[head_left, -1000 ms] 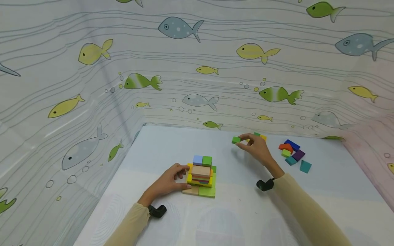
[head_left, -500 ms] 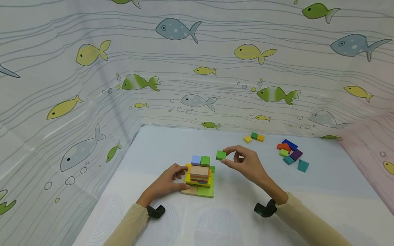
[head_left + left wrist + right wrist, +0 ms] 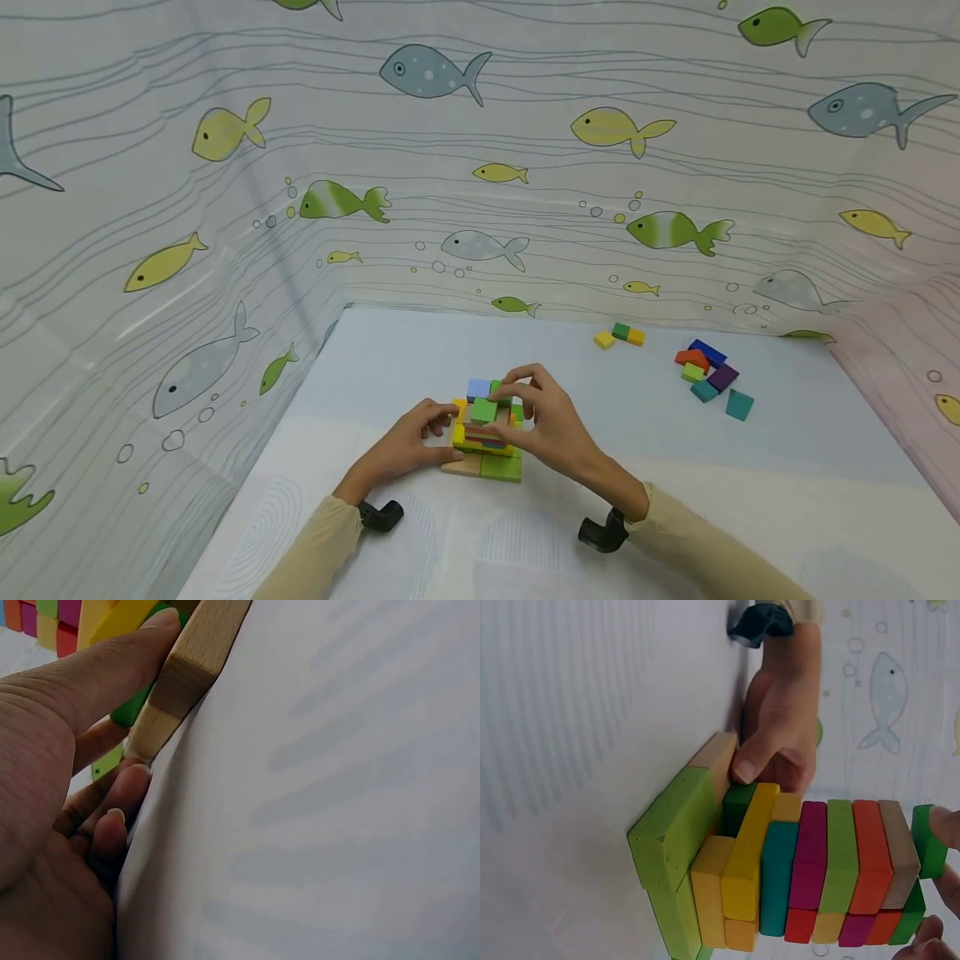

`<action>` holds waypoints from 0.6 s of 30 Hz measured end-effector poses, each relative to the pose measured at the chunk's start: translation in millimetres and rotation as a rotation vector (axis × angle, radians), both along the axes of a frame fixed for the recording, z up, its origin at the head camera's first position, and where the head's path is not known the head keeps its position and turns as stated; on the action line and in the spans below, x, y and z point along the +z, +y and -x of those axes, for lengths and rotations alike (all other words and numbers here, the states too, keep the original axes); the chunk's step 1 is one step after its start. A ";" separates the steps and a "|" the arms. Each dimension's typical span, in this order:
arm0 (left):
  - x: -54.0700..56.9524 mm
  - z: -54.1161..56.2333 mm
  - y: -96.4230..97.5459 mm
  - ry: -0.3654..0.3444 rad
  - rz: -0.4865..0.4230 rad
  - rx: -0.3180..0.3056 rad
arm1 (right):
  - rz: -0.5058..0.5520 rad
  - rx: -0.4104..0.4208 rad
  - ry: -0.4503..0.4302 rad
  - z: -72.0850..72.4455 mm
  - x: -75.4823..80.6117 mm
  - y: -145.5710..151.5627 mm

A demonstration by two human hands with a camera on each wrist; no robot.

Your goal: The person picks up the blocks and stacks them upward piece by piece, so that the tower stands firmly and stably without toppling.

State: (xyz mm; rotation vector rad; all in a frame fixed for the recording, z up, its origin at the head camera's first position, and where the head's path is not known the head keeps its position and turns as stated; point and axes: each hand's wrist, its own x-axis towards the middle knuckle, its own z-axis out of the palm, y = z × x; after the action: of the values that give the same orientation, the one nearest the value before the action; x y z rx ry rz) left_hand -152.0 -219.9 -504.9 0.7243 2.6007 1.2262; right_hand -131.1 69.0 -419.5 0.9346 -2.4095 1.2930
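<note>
A tower of stacked wooden blocks in many colours stands on a base of light green and plain wood blocks. My left hand holds the tower low on its left side, thumb at the front and fingers at the back. In the left wrist view, its thumb lies along the lower blocks. My right hand pinches a green block between thumb and fingers, right at the tower's top. The right wrist view has this green block beside the topmost plain wood block.
A pale blue block shows at the tower's rear. Several loose blocks, among them a purple block and a teal block, lie at the right. Smaller yellow and green blocks lie near the fish-patterned back wall.
My right hand has carried the green block left and toward me, from the small group at the back to the tower's top. My left hand has stayed at the tower.
</note>
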 end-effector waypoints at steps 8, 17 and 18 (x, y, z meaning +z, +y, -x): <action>0.1 0.6 -1.3 0.006 0.002 -0.001 | -0.003 -0.028 -0.021 0.8 -4.6 -8.4; -1.5 1.4 -0.7 -0.007 -0.011 0.001 | 0.047 -0.045 -0.066 12.7 -8.3 5.2; -1.4 1.5 -0.6 -0.010 -0.012 0.004 | 0.056 -0.061 -0.084 18.0 -9.7 10.3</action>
State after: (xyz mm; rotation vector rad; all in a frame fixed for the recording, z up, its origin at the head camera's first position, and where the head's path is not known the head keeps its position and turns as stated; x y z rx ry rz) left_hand -153.4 -220.5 -506.4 0.7140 2.5904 1.2437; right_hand -149.1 79.2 -429.2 0.8013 -2.4305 1.3956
